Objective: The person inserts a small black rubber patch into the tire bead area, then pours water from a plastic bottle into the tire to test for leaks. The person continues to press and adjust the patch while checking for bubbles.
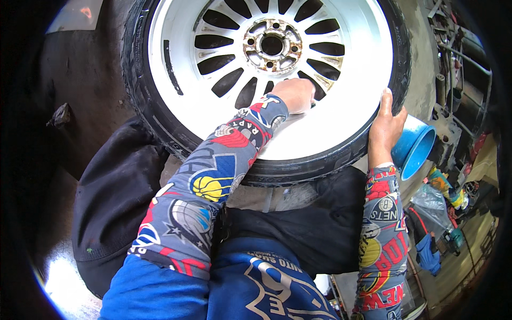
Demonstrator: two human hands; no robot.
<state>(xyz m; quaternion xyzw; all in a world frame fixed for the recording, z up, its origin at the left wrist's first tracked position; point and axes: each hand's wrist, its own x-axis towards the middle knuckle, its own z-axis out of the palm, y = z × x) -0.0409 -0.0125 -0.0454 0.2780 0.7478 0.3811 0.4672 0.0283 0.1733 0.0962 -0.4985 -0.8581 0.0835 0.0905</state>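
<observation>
A car wheel lies in front of me, its silver-white alloy rim (341,128) ringed by a black tire (288,172). Several spokes run out from a rust-stained hub (272,45) with bolt holes. My left hand (296,96) reaches down inside the rim near the lower spokes. Its fingers are curled closed, and what they hold, if anything, is mostly hidden behind the hand. On the tire's right edge, my right hand (386,129) grips the tire, thumb on the sidewall and the other fingers around the outer side. Patterned sleeves cover both forearms.
A blue bucket (415,146) lies beside my right hand, its mouth showing. Farther right are metal parts and pipes (453,90), a clear plastic bag (429,202) and colourful cloth (447,186). My dark-clothed knees flank the wheel's near side. A small dark lump (60,114) sits at left.
</observation>
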